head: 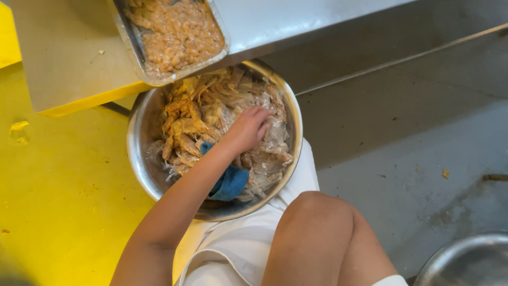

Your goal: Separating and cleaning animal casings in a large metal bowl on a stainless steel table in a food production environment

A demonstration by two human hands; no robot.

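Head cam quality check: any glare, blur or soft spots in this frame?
Head view: lighting soft and even, no hard shadows; mild sheen on the bowl rim and the steel counter. The left hand in the bowl is slightly soft, the plastic scraps around it smeary. The knee and forearm close to the lens are soft too. The second bowl is cut off at the corner.

Second bowl [465,262] cropped by corner
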